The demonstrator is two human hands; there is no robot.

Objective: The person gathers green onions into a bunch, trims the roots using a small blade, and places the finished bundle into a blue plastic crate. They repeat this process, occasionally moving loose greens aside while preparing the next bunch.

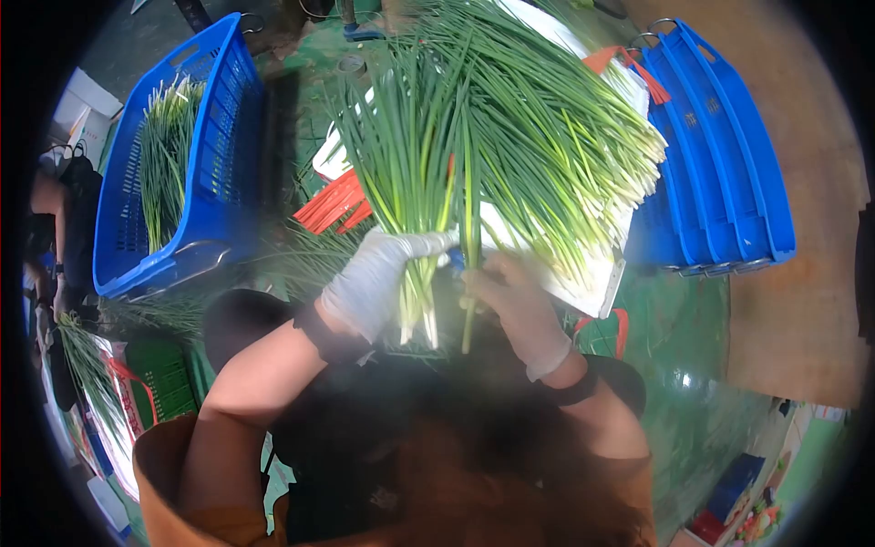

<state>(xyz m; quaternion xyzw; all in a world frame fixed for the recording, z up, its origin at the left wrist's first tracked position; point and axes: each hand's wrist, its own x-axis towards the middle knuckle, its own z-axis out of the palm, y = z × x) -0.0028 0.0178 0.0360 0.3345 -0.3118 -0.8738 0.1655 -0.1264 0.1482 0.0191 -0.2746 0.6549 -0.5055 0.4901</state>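
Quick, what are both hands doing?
Left hand: closed around a bunch of green onions.
Right hand: closed, pinching one stalk.

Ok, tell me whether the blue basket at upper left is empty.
Not empty: the blue basket holds a sheaf of green onions, with bare mesh wall beside them.

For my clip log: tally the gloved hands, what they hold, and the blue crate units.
Gloved hands: 2 (left hand, right hand)
Scallion bunch, in left grip: 1
Single scallion stalk, in right grip: 1
Loose blue crate with scallions: 1
Stack of nested blue crates: 1
Total: 6
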